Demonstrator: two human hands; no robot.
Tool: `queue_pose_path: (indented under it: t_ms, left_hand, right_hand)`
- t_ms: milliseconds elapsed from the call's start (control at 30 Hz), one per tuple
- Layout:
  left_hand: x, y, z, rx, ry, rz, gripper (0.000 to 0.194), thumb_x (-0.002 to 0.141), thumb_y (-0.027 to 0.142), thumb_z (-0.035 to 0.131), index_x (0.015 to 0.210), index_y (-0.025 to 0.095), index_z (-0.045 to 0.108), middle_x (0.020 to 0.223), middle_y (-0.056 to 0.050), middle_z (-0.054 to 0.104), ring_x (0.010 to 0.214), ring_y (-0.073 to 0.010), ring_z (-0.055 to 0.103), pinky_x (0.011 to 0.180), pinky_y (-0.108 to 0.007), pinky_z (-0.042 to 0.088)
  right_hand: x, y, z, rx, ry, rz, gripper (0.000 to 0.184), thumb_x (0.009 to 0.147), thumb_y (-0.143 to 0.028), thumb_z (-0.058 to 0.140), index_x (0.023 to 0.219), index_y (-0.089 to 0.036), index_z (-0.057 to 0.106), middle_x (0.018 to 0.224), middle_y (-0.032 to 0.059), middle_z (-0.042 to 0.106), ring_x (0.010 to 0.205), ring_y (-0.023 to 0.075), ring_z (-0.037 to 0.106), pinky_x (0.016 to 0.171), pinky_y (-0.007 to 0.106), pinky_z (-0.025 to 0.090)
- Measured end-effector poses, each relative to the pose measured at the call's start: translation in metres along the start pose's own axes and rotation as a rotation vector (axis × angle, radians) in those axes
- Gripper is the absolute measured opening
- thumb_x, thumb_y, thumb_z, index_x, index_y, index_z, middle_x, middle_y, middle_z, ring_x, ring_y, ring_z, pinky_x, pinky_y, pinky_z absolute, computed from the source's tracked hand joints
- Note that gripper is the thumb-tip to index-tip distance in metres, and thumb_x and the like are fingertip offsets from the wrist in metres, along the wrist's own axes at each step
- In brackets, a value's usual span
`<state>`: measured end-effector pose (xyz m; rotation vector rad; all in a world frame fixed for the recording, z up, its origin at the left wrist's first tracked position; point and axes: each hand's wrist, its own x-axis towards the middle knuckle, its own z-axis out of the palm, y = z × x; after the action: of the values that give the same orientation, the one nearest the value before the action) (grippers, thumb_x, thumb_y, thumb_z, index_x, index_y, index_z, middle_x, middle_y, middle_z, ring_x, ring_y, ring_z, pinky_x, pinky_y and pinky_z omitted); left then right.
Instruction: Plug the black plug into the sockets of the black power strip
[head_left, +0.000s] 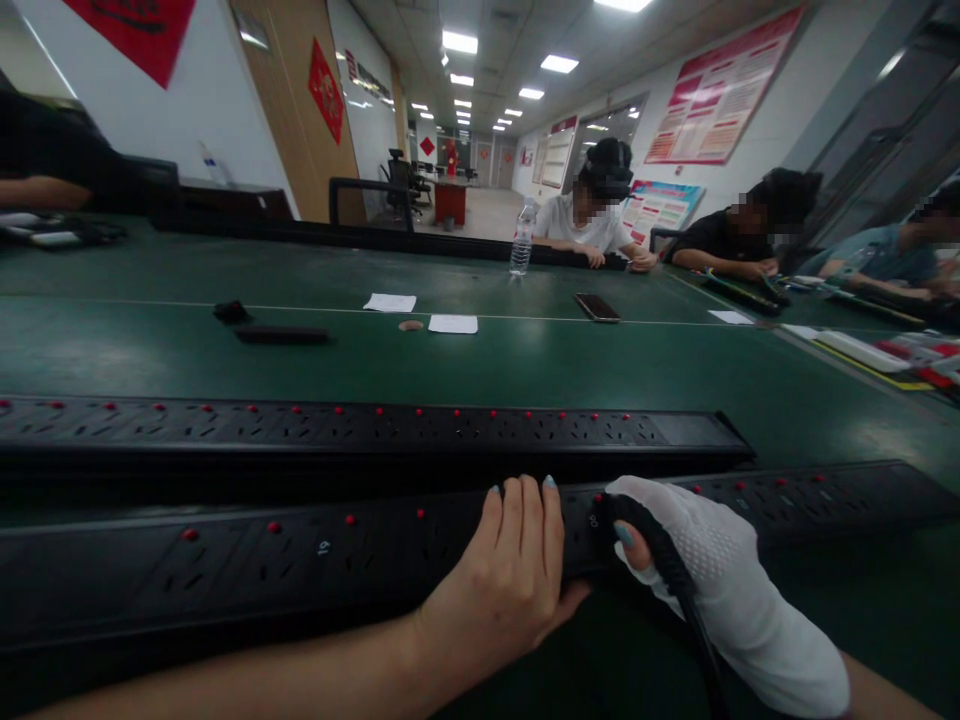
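A long black power strip (pixel 247 560) with red indicator dots and rows of sockets lies across the table in front of me. My left hand (pixel 517 550), bare, wraps over the strip near its middle, fingers on top and thumb at the near side. My right hand (pixel 690 545), in a white glove with the thumb tip bare, grips a black plug (pixel 645 525) against a socket just right of my left hand. The plug's thick cable (pixel 694 620) runs down toward me. How deep the plug sits is hidden by my fingers.
A second black power strip (pixel 390 430) lies just beyond. Farther off are a dark bar (pixel 281 335), paper slips (pixel 453 324), a phone (pixel 598 307) and a water bottle (pixel 522 238). Several people sit around the green table (pixel 495 370), one (pixel 589 215) across from me.
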<state>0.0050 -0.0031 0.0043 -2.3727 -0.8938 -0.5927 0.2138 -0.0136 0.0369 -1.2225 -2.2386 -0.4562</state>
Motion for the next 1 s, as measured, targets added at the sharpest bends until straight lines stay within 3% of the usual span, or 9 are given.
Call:
queue_pose_path:
  t_ms: [1000]
  left_hand:
    - [-0.0017, 0.0011, 0.0045, -0.005, 0.039, -0.011, 0.060, 0.089, 0.046, 0.030, 0.119, -0.003, 0.049, 0.113, -0.023, 0.057, 0.105, -0.0323, 0.054, 0.084, -0.039, 0.045]
  right_hand:
    - [-0.0030, 0.0037, 0.0027, -0.120, 0.052, -0.048, 0.023, 0.084, -0.030, 0.046, 0.095, -0.015, 0.058, 0.080, 0.0075, 0.067, 0.067, 0.0194, 0.065, 0.060, 0.030, 0.050]
